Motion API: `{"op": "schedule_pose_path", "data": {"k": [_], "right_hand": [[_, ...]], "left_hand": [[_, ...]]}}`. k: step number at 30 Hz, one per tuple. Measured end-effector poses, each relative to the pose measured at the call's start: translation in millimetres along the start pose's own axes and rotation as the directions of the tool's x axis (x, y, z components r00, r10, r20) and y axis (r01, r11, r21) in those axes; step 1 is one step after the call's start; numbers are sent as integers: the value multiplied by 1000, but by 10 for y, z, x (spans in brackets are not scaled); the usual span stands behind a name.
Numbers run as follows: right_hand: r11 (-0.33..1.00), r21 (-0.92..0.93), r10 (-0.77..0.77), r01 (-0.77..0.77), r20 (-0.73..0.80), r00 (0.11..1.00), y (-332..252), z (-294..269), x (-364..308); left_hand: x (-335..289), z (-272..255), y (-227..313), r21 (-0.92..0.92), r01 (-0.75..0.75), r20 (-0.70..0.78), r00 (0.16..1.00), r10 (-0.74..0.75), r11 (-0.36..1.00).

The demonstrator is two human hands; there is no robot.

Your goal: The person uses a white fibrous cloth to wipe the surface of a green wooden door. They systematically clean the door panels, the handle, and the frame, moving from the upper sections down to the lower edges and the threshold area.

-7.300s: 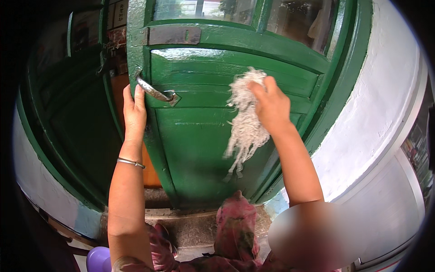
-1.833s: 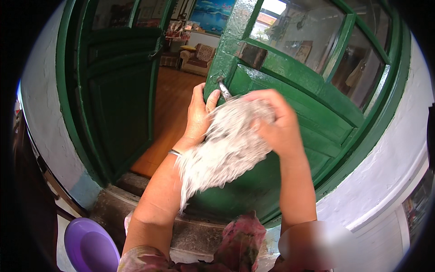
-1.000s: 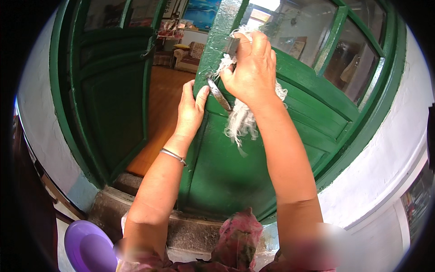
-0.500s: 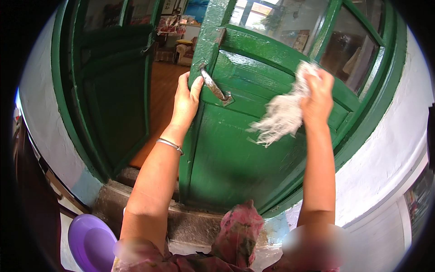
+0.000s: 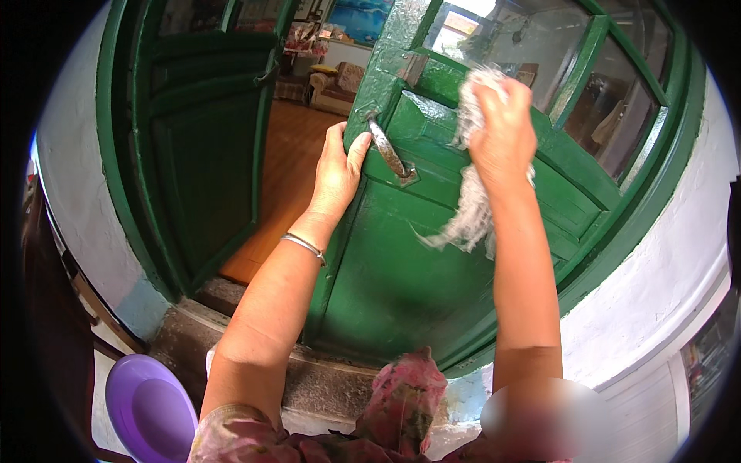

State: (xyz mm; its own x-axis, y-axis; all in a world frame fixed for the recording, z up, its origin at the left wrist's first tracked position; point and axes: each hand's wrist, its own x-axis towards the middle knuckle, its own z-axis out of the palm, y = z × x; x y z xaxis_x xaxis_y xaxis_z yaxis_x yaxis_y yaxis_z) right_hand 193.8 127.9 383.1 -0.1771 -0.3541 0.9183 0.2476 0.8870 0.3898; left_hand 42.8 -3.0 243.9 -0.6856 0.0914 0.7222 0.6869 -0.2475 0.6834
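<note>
A green wooden door point(image 5: 409, 270) with glass panes in its upper part stands in front of me. My left hand point(image 5: 338, 174) is closed around its free edge, thumb on the face just left of the worn metal pull handle point(image 5: 390, 150). The fingertips behind the edge are hidden. In my right hand point(image 5: 505, 135) is a whitish, frayed cloth rag point(image 5: 472, 212), bunched against the door's upper rail below the glass. The rag's loose strands hang down over the panel and are smeared by motion.
The other green door leaf point(image 5: 201, 147) stands open inward at left. Through the gap show a wooden floor point(image 5: 293, 162) and a sofa point(image 5: 340, 86). A purple basin point(image 5: 150, 409) sits at lower left, near the stone step point(image 5: 328, 393). White walls flank the frame.
My right hand has moved left and slightly up across the door with the rag. My left hand keeps its grip on the door edge. The whole view has shifted a little.
</note>
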Motion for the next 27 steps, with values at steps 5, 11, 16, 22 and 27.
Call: {"op": "schedule_pose_path", "data": {"k": [5, 11, 16, 22, 27], "right_hand": [[992, 59, -111, 108, 42, 993, -393, 290, 251], [981, 61, -179, 182, -60, 982, 19, 190, 66], [1000, 5, -19, 19, -41, 999, 543, -240, -313], [963, -121, 244, -241, 10, 970, 1173, -771, -762], [850, -227, 451, -475, -152, 879, 1895, -1094, -1226]], "left_hand": [[-20, 34, -23, -8, -22, -37, 999, 22, 1000], [8, 27, -14, -11, -85, -15, 996, 85, 996], [71, -14, -180, 47, -93, -1, 996, 93, 995], [76, -57, -142, 109, -67, 19, 998, 66, 992], [71, -59, -108, 127, -83, 18, 996, 82, 988]]}}
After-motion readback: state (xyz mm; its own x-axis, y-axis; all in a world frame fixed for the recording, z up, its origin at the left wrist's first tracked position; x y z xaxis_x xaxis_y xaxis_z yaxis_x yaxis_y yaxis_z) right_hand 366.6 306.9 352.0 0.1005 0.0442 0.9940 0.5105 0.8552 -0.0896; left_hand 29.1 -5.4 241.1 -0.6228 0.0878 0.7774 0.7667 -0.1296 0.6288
